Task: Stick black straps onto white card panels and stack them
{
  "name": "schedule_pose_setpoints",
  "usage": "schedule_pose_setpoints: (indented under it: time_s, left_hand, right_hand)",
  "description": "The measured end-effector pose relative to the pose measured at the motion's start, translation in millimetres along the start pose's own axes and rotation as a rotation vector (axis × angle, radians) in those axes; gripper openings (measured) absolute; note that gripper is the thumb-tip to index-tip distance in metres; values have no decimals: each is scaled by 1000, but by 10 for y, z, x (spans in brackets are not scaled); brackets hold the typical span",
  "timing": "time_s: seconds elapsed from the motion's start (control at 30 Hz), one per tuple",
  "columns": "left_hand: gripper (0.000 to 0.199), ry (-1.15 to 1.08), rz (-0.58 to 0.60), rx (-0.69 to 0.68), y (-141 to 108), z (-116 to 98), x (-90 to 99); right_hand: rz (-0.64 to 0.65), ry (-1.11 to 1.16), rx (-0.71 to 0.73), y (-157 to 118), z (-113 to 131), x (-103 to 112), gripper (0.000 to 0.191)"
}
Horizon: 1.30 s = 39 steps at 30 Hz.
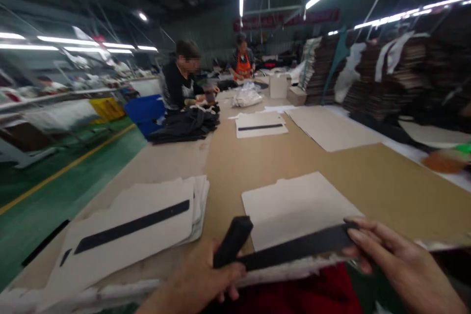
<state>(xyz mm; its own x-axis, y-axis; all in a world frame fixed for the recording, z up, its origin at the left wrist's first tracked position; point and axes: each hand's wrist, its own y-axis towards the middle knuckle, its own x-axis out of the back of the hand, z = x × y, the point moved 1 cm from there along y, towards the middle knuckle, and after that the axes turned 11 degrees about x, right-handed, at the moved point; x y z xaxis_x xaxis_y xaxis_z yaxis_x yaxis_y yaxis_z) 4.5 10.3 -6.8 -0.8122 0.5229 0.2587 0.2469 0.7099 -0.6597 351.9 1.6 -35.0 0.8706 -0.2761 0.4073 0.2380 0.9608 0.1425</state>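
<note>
A black strip [298,247] is stretched between my two hands above the table's front edge. My left hand [200,272] is closed around a folded black bundle that continues into the strip. The other end is pinched between the thumb and fingers of my right hand [390,250]. Just behind the strip lies a light grey panel [298,203], its near edge partly covered. To the left, a stack of similar panels [162,228] has a black band [134,225] across its top sheet.
Farther back on the brown table [235,157] lie banded panels [261,125], dark cloth [187,122] and a plastic bag [247,94]. A person [182,78] works at the left side, another [243,59] at the far end. Tall stacks [390,73] stand right.
</note>
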Motion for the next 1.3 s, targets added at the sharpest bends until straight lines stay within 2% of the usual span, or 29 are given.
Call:
schedule_pose_setpoints:
  time_s: [0.07, 0.13, 0.23, 0.3, 0.37, 0.47, 0.57, 0.67, 0.8, 1.0, 1.13, 1.3]
  left_hand:
    - [44, 32, -72, 27, 70, -48, -6]
    - [42, 74, -126, 46, 126, -114, -22]
    - [39, 172, -233, 63, 155, -161, -41]
    - [38, 253, -322, 48, 140, -158, -50]
    - [36, 317, -361, 9, 111, -170, -67]
    - [34, 364, -333, -45, 75, -275, -111]
    - [33, 398, -333, -34, 100, -442, -151]
    - [32, 416, -374, 5, 200, -553, -153]
    - [27, 327, -347, 9, 395, -560, -70]
    - [27, 322, -353, 27, 596, -491, 58]
    - [28, 368, -395, 44, 646, -480, 30]
    - [25, 323, -432, 40, 686, -479, -31]
  right_hand:
    - [35, 123, -113, 35, 21, 1, 59]
    - [15, 214, -160, 57, 39, -27, 59]
    - [-19, 273, -139, 46, 19, -49, 59]
    - [-26, 249, -104, 37, -29, -14, 56]
    - [-26, 179, -69, 59, -70, 63, 53]
    - [-21, 59, 4, 192, -74, 199, 50]
    - [28, -21, 85, 437, -57, 274, 49]
    - [76, -52, 121, 707, -99, 262, 47]
    - [157, -27, 86, 960, -185, 170, 46]
    - [164, -35, 52, 1117, -255, 27, 40]
    - [162, -34, 30, 1161, -332, -10, 36]
    - [120, -71, 13, 1173, -355, 0, 33]
